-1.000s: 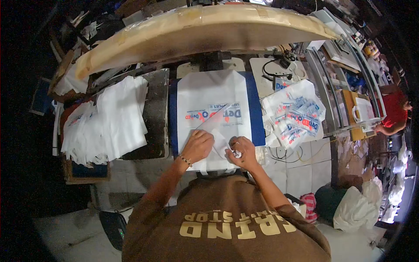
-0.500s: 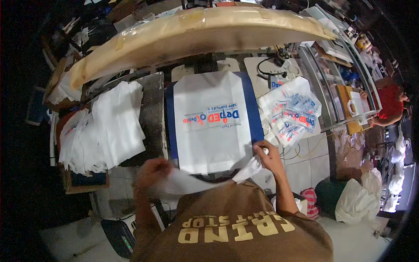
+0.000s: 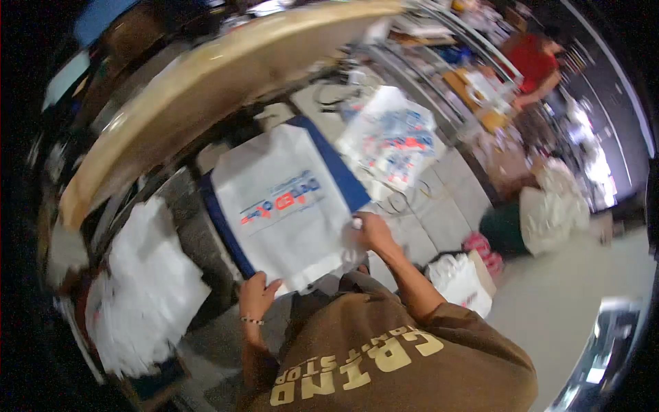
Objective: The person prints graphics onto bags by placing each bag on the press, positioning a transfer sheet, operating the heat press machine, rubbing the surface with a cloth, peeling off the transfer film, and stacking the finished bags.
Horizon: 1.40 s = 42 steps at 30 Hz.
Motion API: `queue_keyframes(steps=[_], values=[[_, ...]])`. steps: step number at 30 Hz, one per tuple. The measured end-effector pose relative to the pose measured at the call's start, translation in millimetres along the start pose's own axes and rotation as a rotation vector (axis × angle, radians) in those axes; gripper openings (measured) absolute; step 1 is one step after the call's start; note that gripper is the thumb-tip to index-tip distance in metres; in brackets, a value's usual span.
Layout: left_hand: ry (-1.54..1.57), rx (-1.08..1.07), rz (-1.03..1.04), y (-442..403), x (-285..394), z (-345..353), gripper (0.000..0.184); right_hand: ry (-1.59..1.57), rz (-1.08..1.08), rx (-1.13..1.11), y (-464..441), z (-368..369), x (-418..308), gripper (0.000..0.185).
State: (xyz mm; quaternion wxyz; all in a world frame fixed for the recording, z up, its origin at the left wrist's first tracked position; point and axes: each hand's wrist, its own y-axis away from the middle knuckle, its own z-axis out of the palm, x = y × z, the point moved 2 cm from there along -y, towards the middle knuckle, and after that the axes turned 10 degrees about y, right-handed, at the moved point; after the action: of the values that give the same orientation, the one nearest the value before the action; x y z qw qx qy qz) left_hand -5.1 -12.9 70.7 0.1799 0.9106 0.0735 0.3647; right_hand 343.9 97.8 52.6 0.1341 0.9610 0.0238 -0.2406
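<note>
A white printed bag [image 3: 274, 237] with blue and red lettering lies on a dark blue board [image 3: 336, 165], tilted in view. At its near left corner, my left hand [image 3: 255, 299] is closed on the edge, the thumb over the white material. My right hand [image 3: 374, 235] is closed at the near right edge of the bag, with a bit of white at the thumb. Motion blur hides exactly how the right fingers grip. Between the hands, the bag's near edge hangs close to my brown shirt [image 3: 357, 357].
White bags [image 3: 147, 275] are piled on the left. Printed plastic pieces [image 3: 401, 141] lie on the right. A long padded, tape-wrapped beam [image 3: 226, 69] crosses behind the board. A person in red [image 3: 532, 65] is at far right. Filled white bags [image 3: 456, 281] stand on the floor.
The view has swung and tilted to the right. My left hand has come down to the board's near corner, and the loose white material stretched between my hands is no longer raised there.
</note>
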Motion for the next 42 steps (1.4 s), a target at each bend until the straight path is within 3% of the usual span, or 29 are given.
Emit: queue_keyframes(steps=[2, 4, 5, 7, 8, 10, 12, 16, 20, 22, 24, 26, 27, 31, 35, 37, 42], values=[[-0.001, -0.104, 0.035, -6.8, 13.5, -5.8, 0.044, -0.227, -0.055, 0.250, 26.1, -2.3, -1.2, 0.046], [-0.155, 0.030, 0.365, -20.4, -0.3, -8.4, 0.036, -0.382, 0.188, -0.012, 60.4, -28.4, 4.7, 0.046], [-0.170, -0.049, 0.428, -21.4, 17.6, -3.6, 0.036, -0.405, 0.276, 0.035, 82.0, -30.8, 28.4, 0.046], [0.426, -0.180, 0.219, -13.4, 51.5, -4.2, 0.029, -0.549, 0.309, 0.328, 127.4, -26.2, 78.0, 0.042], [0.403, -0.231, 0.242, -15.6, 59.9, -0.1, 0.029, -0.562, 0.358, 0.362, 145.0, -15.3, 106.0, 0.042], [0.233, -0.338, 0.335, -18.4, 70.6, 6.8, 0.031, -0.964, 0.692, 0.743, 187.5, 16.1, 175.1, 0.037], [0.130, -0.394, 0.411, -17.9, 83.1, 18.6, 0.032, -1.180, 0.795, 0.924, 238.6, 30.8, 221.0, 0.032], [0.062, -0.574, 0.302, -9.3, 110.7, 55.0, 0.030, -1.453, 0.952, 1.479, 319.0, 89.1, 305.8, 0.034], [-0.044, -0.676, 0.308, -0.7, 148.3, 86.0, 0.030, -1.490, 0.991, 1.689, 364.4, 151.9, 411.5, 0.042], [-0.243, -0.690, 0.430, -0.9, 170.5, 98.4, 0.029, -1.679, 1.194, 1.824, 375.2, 167.6, 441.4, 0.039], [-0.253, -0.655, 0.434, -8.9, 170.6, 106.8, 0.029, -1.819, 1.197, 1.804, 376.6, 221.6, 502.9, 0.035], [-0.267, -0.615, 0.427, -5.7, 180.4, 121.7, 0.029, -2.192, 1.300, 1.641, 369.0, 254.9, 524.1, 0.034], [-0.299, -0.564, 0.386, 0.0, 187.6, 125.5, 0.029, -2.047, 1.485, 1.552, 362.9, 270.3, 525.0, 0.040], [-0.308, -0.523, 0.203, 23.5, 196.2, 147.4, 0.029, -2.356, 1.308, 1.307, 330.5, 328.4, 530.1, 0.051], [-0.200, -0.538, 0.202, 40.2, 179.5, 155.5, 0.029, -2.319, 1.365, 1.192, 306.8, 342.4, 521.3, 0.054], [-0.323, -0.489, 0.202, 47.7, 182.2, 154.5, 0.029, -2.288, 1.370, 1.110, 302.0, 344.1, 523.2, 0.055], [-0.266, -0.407, 0.070, 57.8, 178.5, 153.9, 0.030, -2.123, 1.328, 0.843, 305.8, 336.2, 529.2, 0.058]])
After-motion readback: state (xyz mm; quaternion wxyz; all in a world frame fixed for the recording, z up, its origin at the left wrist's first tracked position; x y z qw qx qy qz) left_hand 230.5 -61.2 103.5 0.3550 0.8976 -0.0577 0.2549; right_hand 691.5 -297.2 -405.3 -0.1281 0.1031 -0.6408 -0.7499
